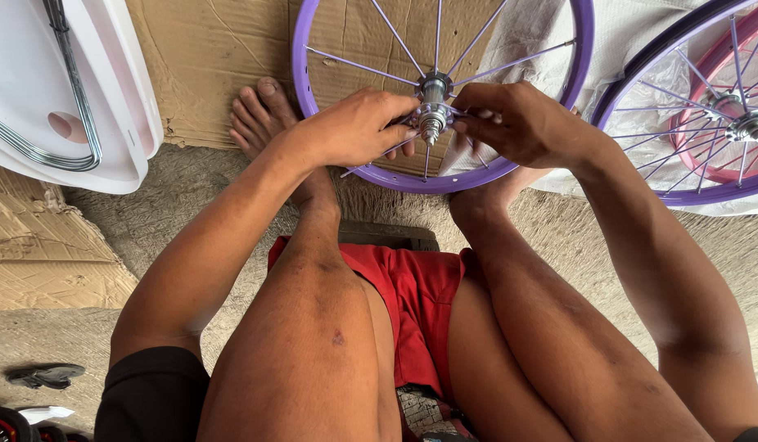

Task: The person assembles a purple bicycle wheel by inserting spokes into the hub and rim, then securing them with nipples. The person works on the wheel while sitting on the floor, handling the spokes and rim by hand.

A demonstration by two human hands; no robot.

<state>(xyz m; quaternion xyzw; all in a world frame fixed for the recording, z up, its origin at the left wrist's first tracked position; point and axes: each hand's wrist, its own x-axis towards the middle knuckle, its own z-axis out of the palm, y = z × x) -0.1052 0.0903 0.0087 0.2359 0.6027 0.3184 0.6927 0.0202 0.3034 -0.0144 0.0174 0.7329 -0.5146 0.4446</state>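
Head view: left hand (358,127) and right hand (522,123) meet at top centre, fingertips of both pinched on the metal hub (433,115) of a purple wheel (559,123), one hand each side, likely so one braces while the other works the axle end. Wheel lies flat on cardboard (215,65) between the bare feet, which seem to pin the rim. Further out: second purple wheel (641,176) at upper right, white moulded part (35,90) with a bent metal rod (83,106) at upper left.

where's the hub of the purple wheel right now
In the head view the hub sits top centre, pinched between the left hand and right hand, just above the feet.
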